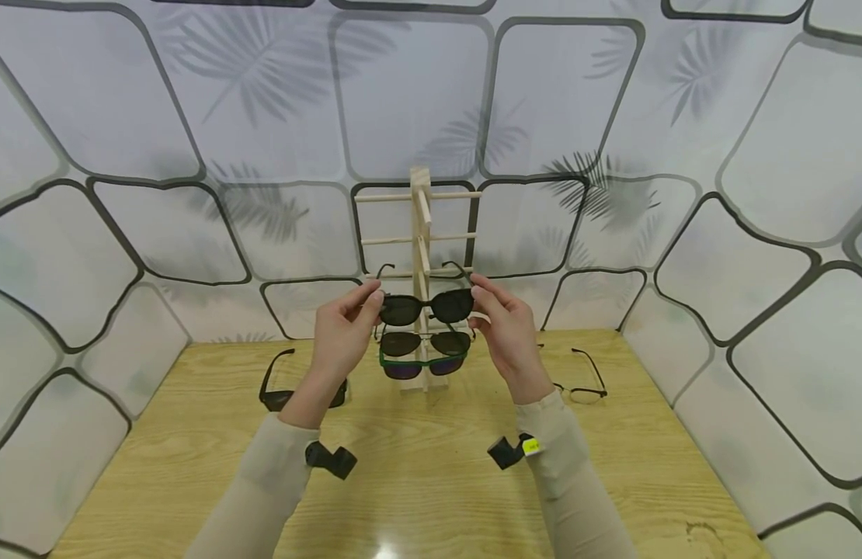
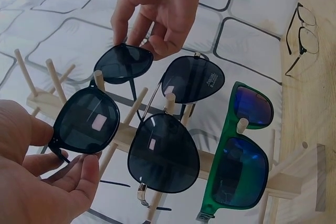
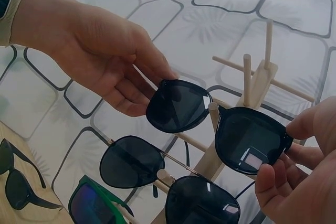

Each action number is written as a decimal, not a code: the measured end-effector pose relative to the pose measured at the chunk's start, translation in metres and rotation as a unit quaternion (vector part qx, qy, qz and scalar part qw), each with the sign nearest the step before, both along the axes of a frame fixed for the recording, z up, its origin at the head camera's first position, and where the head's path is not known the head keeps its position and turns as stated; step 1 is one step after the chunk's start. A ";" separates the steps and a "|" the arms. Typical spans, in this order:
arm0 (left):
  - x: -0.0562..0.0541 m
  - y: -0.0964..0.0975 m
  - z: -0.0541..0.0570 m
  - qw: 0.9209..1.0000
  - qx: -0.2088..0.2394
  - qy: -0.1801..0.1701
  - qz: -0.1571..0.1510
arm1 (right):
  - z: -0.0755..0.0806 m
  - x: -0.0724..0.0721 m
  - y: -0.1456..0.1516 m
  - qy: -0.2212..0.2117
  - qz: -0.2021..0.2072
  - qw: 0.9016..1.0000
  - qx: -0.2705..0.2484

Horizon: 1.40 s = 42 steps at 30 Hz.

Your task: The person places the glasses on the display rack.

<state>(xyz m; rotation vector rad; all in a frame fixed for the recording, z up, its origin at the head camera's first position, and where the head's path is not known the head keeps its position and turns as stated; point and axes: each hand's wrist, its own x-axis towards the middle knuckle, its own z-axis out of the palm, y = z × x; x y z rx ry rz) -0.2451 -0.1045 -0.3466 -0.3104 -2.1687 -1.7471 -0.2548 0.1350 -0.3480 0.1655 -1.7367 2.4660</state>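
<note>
Black sunglasses (image 1: 450,306) are held between both hands at the front of a wooden rack (image 1: 421,221). My left hand (image 1: 343,326) pinches one end of the frame by the hinge, thumb in front. At the other hinge, my right hand (image 1: 506,326) grips with thumb and fingers. In the left wrist view the bridge of the held sunglasses (image 2: 86,120) lies against a rack peg (image 2: 99,77); whether it bears their weight I cannot tell. Just below hang metal-framed aviator sunglasses (image 2: 164,153), and under them green-framed sunglasses (image 2: 240,171) with bluish lenses.
Dark sunglasses (image 1: 277,400) lie on the wooden table (image 1: 417,481) at the left, partly behind my left forearm. Thin-framed eyeglasses (image 1: 595,392) lie at the right. Bare pegs and crossbars (image 1: 382,198) stick out from the rack's upper part. A patterned backdrop (image 1: 543,101) stands behind.
</note>
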 end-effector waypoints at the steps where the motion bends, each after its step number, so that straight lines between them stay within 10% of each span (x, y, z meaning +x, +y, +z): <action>1: 0.000 0.000 0.000 1.000 0.000 0.001 -0.001 | 0.000 0.000 0.000 0.000 0.000 1.000 -0.001; 42: 0.015 -0.019 -0.010 1.000 0.008 -0.025 0.009 | -0.011 0.007 0.009 0.006 -0.035 0.999 0.012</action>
